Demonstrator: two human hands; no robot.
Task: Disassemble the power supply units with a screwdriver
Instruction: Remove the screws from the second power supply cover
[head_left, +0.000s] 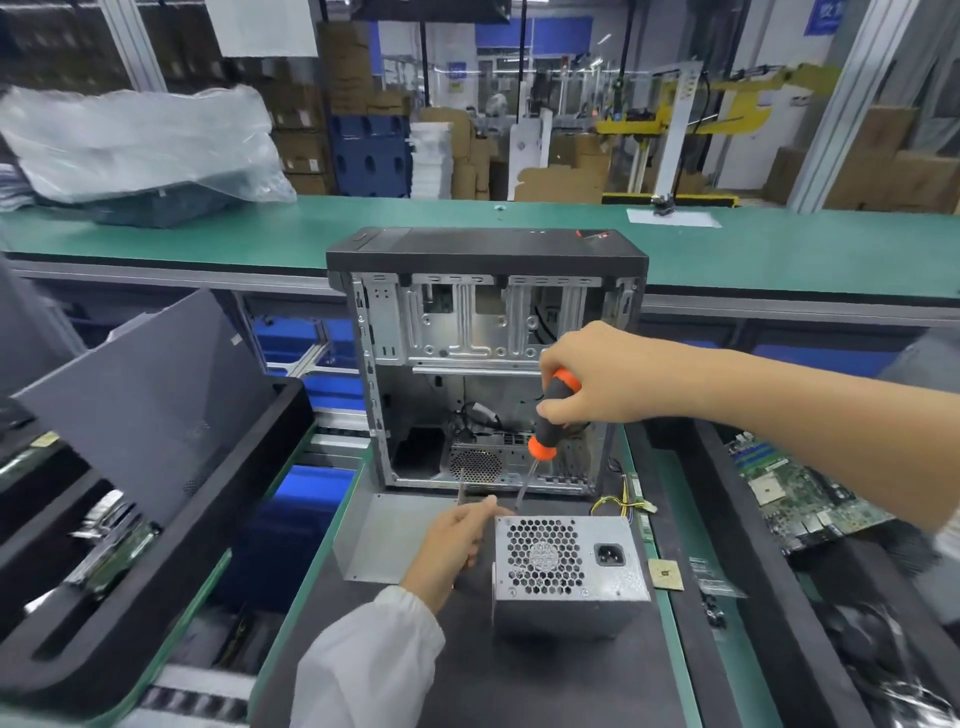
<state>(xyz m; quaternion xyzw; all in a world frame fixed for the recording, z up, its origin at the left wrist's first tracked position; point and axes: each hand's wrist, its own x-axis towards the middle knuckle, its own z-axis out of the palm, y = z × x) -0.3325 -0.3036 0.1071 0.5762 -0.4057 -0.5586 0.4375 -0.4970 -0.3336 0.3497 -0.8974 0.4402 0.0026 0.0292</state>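
A silver power supply unit (569, 564) stands on the dark mat in front of me, its honeycomb fan grille and black power socket facing me. My right hand (597, 376) grips the orange and black screwdriver (550, 415), whose shaft slants down to the unit's top left corner. My left hand (452, 540) rests against the unit's left side, fingers by the screwdriver tip. Yellow and black wires (621, 503) trail from behind the unit. Whether the left hand grips the unit is hidden.
An open, stripped computer case (485, 364) stands upright just behind the unit. A grey metal panel (384, 535) lies flat to the left. Black foam trays (156, 545) with parts flank the left; a green circuit board (800, 488) lies right. A small chip (666, 574) sits beside the unit.
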